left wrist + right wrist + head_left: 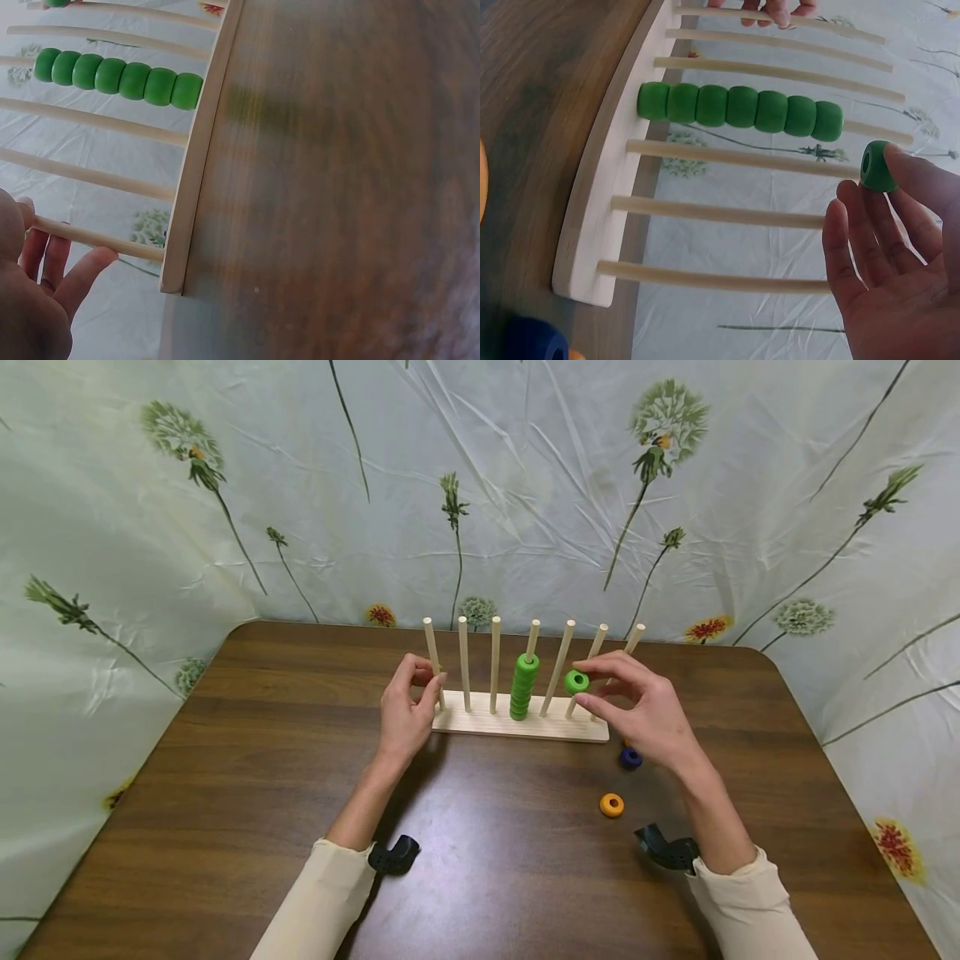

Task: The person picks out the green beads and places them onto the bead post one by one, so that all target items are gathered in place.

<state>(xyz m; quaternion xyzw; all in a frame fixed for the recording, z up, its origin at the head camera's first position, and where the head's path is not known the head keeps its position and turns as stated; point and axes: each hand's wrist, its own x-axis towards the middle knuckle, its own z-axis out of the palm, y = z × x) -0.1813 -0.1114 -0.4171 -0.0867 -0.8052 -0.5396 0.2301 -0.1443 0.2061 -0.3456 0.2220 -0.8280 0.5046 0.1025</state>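
Note:
A pale wooden base (517, 727) with several upright pegs stands on the table. Its middle peg (533, 639) carries a stack of green beads (523, 687), and the peg's top sticks out above them. My right hand (641, 702) pinches one loose green bead (875, 166) between thumb and fingers, its hole showing, to the right of the stack and above the base. At the left end, my left hand (408, 710) grips the outermost peg (97, 238) with thumb and fingertips. The other pegs hold no beads.
On the brown table (487, 868), an orange bead (612, 805) lies in front of the base's right end. A dark blue bead (631, 758) sits behind it, with another orange bead partly hidden by my right hand. A flower-print cloth (405, 552) hangs behind.

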